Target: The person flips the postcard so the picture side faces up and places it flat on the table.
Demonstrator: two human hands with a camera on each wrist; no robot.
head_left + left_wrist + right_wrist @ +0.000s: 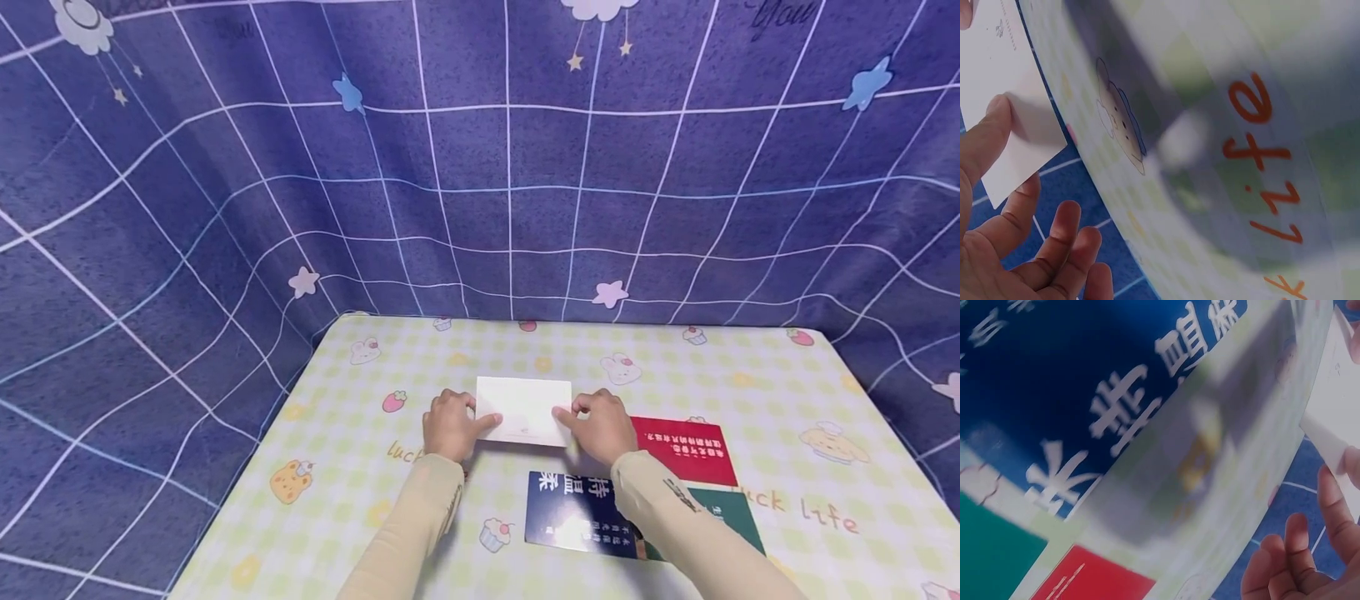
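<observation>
A small white card (pixel 523 408) with faint print near its lower edge is held above the table between both hands. My left hand (pixel 452 423) pinches its left end, thumb on the face and index finger behind. At the other end, my right hand (pixel 603 425) pinches it the same way. In the left wrist view the card (pixel 1032 125) shows a small printed mark, and the other fingers are loosely bent. The right wrist view shows the card (pixel 1335 403) at its right edge, partly cut off.
A navy card (pixel 573 521) with white characters lies below the hands. Beside it are a red card (pixel 686 450) and a green card (pixel 727 517), partly behind the right sleeve. The patterned tablecloth (pixel 337 500) meets a blue grid curtain (pixel 465 208) at the back.
</observation>
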